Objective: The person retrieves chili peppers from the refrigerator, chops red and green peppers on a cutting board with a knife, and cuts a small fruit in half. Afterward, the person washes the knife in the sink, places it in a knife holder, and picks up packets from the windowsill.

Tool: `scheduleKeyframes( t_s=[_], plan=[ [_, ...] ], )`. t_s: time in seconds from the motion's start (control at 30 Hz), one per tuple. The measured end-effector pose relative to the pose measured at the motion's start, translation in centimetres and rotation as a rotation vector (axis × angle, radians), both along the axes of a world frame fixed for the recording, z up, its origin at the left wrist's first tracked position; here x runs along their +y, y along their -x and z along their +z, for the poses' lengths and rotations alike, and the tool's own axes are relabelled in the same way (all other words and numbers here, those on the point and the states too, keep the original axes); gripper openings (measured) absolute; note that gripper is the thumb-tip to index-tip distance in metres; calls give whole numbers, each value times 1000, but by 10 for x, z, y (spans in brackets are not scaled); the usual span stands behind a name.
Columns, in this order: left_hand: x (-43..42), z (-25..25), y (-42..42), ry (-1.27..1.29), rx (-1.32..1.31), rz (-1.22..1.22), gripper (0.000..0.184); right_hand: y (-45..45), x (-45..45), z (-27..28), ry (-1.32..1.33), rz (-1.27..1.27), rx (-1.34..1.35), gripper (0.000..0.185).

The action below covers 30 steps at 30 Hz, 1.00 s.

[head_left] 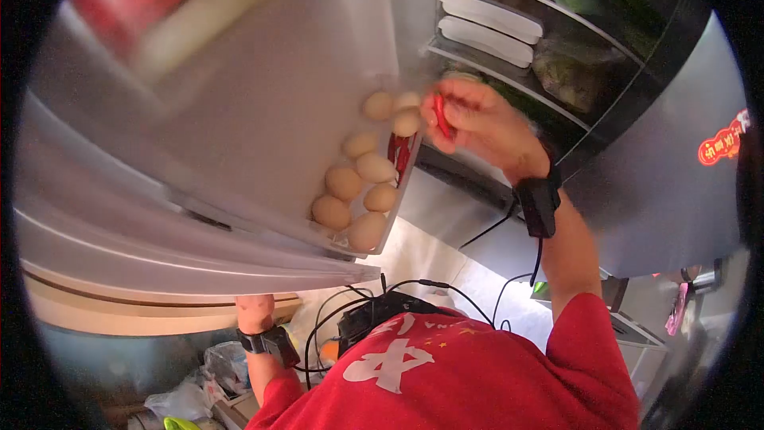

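My right hand [477, 119] is closed around a red chili pepper [443, 115], just right of the egg tray in the fridge door. Several brown eggs [344, 183] lie in the door tray [406, 179], and more red chilies [400, 155] sit along its right side beside them. Low on the left, my left hand [255, 308] is at the lower edge of the open fridge door [199, 267]; its fingers are hidden behind the door.
Fridge shelves [509, 84] at the upper right hold white containers [489, 28] and bagged food [573, 72]. Black cables [318, 322] loop in front of my red shirt. Plastic bags [191, 398] lie at the lower left.
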<state>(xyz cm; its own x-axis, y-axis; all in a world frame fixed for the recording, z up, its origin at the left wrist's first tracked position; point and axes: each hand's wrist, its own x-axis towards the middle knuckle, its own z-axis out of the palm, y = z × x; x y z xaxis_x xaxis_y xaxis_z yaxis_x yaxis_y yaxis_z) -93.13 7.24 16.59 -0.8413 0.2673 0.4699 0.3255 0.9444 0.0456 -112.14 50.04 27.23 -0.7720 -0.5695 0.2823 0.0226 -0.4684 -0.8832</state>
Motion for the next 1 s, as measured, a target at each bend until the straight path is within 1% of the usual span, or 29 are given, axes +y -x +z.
scheduleKeyframes(
  t_s=[0.03,0.13,0.17,0.2,0.23,0.27,0.33,0.4,0.43,0.53,0.57,0.6,0.67,0.7,0.73,0.8,0.83,0.87,0.93,0.97,1.0],
  plan=[
    [-1,0,-1,34,9,19,31,-11,0,-3,14,-28,-23,21],
    [-7,-3,-2,39,19,21,34,-46,17,-30,-91,-108,-40,26],
    [-6,-1,-4,45,-9,30,35,-56,24,-44,-147,-103,-41,21],
    [-5,2,-5,96,7,13,31,-67,31,-59,-202,-98,-41,16],
    [-3,6,-6,147,24,-3,27,-80,37,-76,-211,-89,-95,16],
    [1,12,1,244,85,-49,19,-92,41,-90,-220,-83,-150,16],
    [25,37,9,-68,13,-19,20,-114,48,-102,-256,-47,-240,14],
    [74,65,12,-889,-271,124,35,-131,57,-110,-244,-51,-297,15],
    [70,67,14,-968,-375,138,65,-137,58,-113,-214,-69,-305,15],
    [84,61,23,-942,-194,-84,74,-143,60,-112,-182,-97,-253,13],
    [85,59,22,-990,-257,-75,77,-144,57,-109,-161,-101,-235,13],
    [101,63,23,-921,-134,-98,69,-146,56,-107,-141,-99,-216,13],
    [126,84,19,-837,-203,-113,59,-155,57,-110,-131,-101,-184,12],
    [139,93,18,-822,-256,-68,50,-160,57,-108,-130,-113,-175,12],
    [149,97,19,-768,-222,-150,43,-164,60,-106,-128,-130,-165,12],
    [171,100,25,-865,-205,-299,50,-175,60,-102,-98,-215,-165,11],
    [168,82,30,-895,-157,-335,63,-181,60,-102,-83,-265,-166,10],
    [170,84,31,-893,-232,-361,67,-187,59,-103,-77,-298,-183,8],
    [181,94,41,-876,-388,-432,75,-196,57,-105,-58,-385,-214,10],
    [188,92,51,-945,-432,-503,76,-195,51,-108,-163,-466,-173,14],
    [192,88,59,-903,-423,-577,77,-198,47,-105,-264,-542,-135,18]
  ],
)
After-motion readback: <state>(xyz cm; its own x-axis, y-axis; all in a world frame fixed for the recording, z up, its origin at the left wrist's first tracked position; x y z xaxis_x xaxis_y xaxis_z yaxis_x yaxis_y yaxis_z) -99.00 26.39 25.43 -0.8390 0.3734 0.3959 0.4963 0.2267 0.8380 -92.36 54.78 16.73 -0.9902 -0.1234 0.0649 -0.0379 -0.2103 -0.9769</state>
